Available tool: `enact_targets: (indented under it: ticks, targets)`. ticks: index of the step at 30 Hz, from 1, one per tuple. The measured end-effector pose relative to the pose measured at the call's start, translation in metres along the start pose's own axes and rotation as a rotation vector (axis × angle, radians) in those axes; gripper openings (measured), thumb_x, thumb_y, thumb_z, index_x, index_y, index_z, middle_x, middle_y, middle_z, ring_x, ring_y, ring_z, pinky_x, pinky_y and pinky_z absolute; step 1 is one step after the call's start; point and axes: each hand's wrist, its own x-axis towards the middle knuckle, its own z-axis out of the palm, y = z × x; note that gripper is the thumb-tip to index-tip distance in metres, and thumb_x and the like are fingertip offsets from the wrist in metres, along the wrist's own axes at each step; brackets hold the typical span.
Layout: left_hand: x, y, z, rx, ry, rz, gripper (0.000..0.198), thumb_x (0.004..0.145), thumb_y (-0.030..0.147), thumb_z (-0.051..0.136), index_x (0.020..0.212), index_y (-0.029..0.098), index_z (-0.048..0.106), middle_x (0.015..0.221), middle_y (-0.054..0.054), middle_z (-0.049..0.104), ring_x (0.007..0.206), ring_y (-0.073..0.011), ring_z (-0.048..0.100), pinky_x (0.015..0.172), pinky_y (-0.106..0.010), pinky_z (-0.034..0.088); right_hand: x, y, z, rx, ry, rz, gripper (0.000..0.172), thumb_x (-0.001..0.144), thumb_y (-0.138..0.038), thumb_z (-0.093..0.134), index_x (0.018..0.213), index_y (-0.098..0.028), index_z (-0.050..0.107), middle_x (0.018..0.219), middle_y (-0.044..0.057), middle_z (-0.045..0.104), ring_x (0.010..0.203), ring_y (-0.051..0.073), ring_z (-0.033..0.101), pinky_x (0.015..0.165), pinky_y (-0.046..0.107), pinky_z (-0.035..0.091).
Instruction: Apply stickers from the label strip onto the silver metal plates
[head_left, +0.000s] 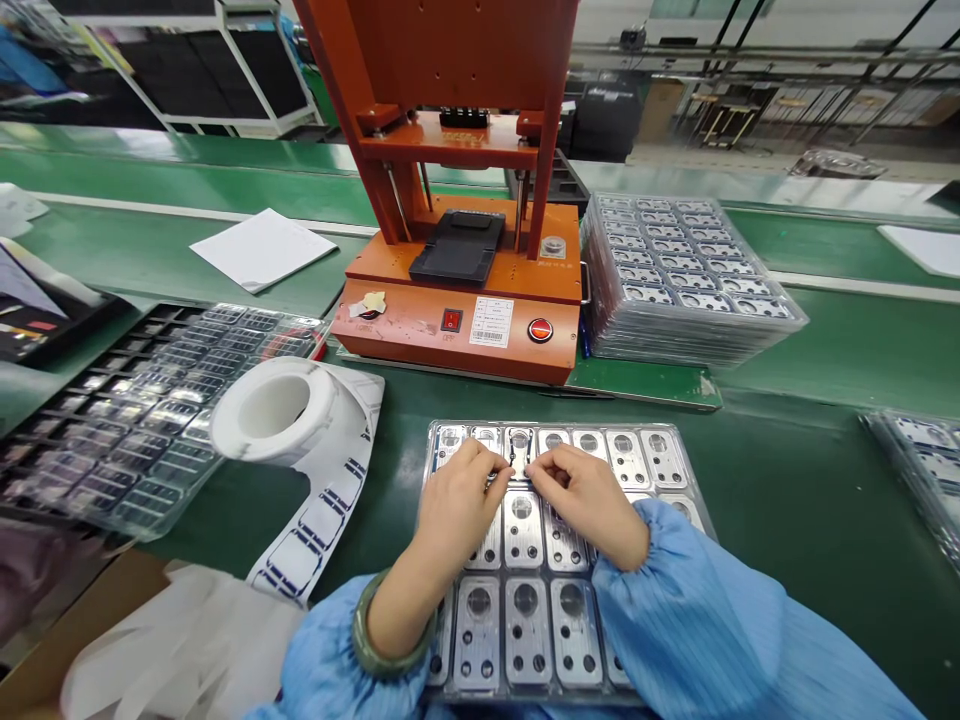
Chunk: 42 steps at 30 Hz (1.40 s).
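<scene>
A clear plastic tray [667, 450] of silver metal plates lies on the green bench in front of me. Both hands rest over its upper rows. My left hand [457, 505] and my right hand [589, 500] meet with pinched fingertips on one small metal plate [519, 455] in the top row. Blue sleeves cover both forearms, and a green bangle [375, 640] sits on my left wrist.
An orange press machine [465, 230] stands behind the tray, with a tall stack of filled trays [682, 280] to its right. A label roll [274, 405] and a black tray under a clear cover [142, 410] lie at left. White paper [259, 248] lies farther back.
</scene>
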Motion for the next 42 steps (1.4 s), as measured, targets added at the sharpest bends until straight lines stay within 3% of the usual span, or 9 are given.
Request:
enact_targets:
  ticks: [10, 22, 28, 38, 42]
  targets:
    - [0.0004, 0.0012, 0.0025, 0.178, 0.025, 0.090, 0.017, 0.090, 0.028, 0.046, 0.082, 0.021, 0.059, 0.086, -0.001, 0.058, 0.068, -0.0144, 0.057, 0.056, -0.025, 0.036, 0.0000, 0.0006, -0.0020, -0.066, -0.041, -0.031, 0.012, 0.083, -0.017, 0.055, 0.074, -0.021, 0.062, 0.071, -0.001, 0.058, 0.067, 0.017, 0.057, 0.060, 0.027, 0.040]
    - [0.0007, 0.0022, 0.0045, 0.226, 0.037, 0.121, 0.017, 0.090, 0.025, 0.045, 0.081, 0.020, 0.059, 0.085, -0.001, 0.059, 0.072, -0.0155, 0.057, 0.058, -0.026, 0.037, 0.0012, 0.0035, -0.0013, -0.105, -0.030, -0.059, 0.013, 0.083, -0.016, 0.054, 0.071, -0.021, 0.059, 0.069, -0.003, 0.057, 0.064, 0.015, 0.056, 0.058, 0.026, 0.038]
    - [-0.0005, -0.0009, 0.0041, 0.176, 0.057, 0.122, 0.016, 0.089, 0.026, 0.047, 0.079, 0.021, 0.059, 0.082, 0.000, 0.059, 0.071, -0.0145, 0.057, 0.057, -0.026, 0.036, -0.0010, 0.0045, 0.0010, -0.209, -0.036, -0.110, 0.012, 0.085, -0.016, 0.052, 0.076, -0.021, 0.057, 0.076, -0.001, 0.057, 0.067, 0.016, 0.055, 0.060, 0.027, 0.040]
    - [0.0005, -0.0014, 0.0006, 0.103, -0.003, 0.049, 0.013, 0.088, 0.028, 0.049, 0.084, 0.023, 0.060, 0.086, 0.001, 0.059, 0.068, -0.0129, 0.056, 0.059, -0.025, 0.037, 0.0009, 0.0030, 0.0009, -0.209, -0.066, -0.063, 0.006, 0.083, -0.021, 0.060, 0.079, -0.022, 0.056, 0.077, -0.003, 0.058, 0.068, 0.015, 0.057, 0.059, 0.026, 0.039]
    - [-0.0011, -0.0024, 0.0002, 0.007, 0.043, 0.093, 0.014, 0.089, 0.028, 0.048, 0.084, 0.023, 0.059, 0.084, 0.001, 0.058, 0.071, -0.0134, 0.057, 0.063, -0.025, 0.040, -0.0009, 0.0038, -0.0005, -0.079, -0.036, -0.061, 0.004, 0.083, -0.021, 0.058, 0.080, -0.022, 0.056, 0.075, -0.003, 0.059, 0.068, 0.015, 0.057, 0.061, 0.027, 0.041]
